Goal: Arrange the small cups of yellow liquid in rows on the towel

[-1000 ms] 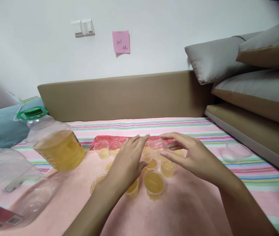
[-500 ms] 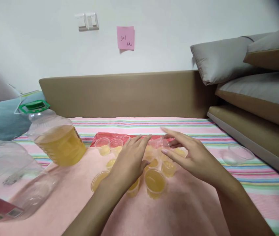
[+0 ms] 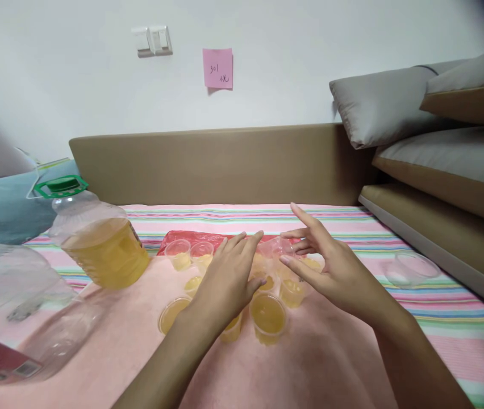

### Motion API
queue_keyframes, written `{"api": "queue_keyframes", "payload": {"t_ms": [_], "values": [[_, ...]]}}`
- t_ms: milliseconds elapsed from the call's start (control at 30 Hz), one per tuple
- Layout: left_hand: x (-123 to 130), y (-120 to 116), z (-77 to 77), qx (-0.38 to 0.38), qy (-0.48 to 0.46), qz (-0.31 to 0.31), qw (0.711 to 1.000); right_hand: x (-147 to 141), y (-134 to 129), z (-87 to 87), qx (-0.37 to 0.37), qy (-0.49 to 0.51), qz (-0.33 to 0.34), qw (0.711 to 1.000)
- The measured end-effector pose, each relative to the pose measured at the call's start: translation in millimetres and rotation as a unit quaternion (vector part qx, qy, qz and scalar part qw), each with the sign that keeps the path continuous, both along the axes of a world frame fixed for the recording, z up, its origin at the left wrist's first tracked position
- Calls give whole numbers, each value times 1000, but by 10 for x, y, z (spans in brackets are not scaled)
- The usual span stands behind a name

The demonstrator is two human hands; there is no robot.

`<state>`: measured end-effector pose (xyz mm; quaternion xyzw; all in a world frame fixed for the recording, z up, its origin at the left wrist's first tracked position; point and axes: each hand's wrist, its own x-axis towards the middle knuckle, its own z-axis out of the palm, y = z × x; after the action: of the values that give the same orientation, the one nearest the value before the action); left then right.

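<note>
Several clear plastic cups with yellow liquid stand close together on the pink cloth; a fuller one (image 3: 268, 318) is at the front. Over their middle reaches my left hand (image 3: 227, 267), its fingers stretched out, hiding some cups. On the right of the group my right hand (image 3: 322, 255) is open, index finger raised and thumb apart. A clear cup (image 3: 275, 248), tipped sideways over other cups, lies by its fingertips; I cannot tell whether they touch. At the left stands a large bottle (image 3: 105, 247) of yellow liquid with a green cap and handle.
A transparent bottle with a red label (image 3: 1, 358) lies at the near left. Red plastic (image 3: 174, 236) lies behind the cups. Another clear cup (image 3: 414, 270) rests on the striped sheet at right, near stacked cushions (image 3: 450, 156). A brown padded board (image 3: 216, 167) borders the back.
My right index finger has lifted, and the hand's fingers have spread wider beside the tipped cup. My left hand has hardly moved; its thumb reaches slightly further right.
</note>
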<state>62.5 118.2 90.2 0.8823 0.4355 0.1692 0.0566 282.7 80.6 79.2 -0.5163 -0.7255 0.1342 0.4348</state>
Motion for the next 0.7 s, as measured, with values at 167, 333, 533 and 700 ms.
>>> {"api": "queue_keyframes", "payload": {"t_ms": [167, 333, 533, 700], "values": [[-3, 4, -1, 2, 4, -1, 1000, 13, 11, 9, 6, -28, 61, 998], [-10, 28, -33, 19, -13, -10, 1000, 7, -4, 28, 7, -18, 37, 999], [3, 12, -12, 12, -6, -4, 1000, 11, -14, 25, 16, -32, 46, 998], [16, 8, -9, 0, 0, 3, 1000, 17, -7, 34, 10, -31, 59, 998]]}}
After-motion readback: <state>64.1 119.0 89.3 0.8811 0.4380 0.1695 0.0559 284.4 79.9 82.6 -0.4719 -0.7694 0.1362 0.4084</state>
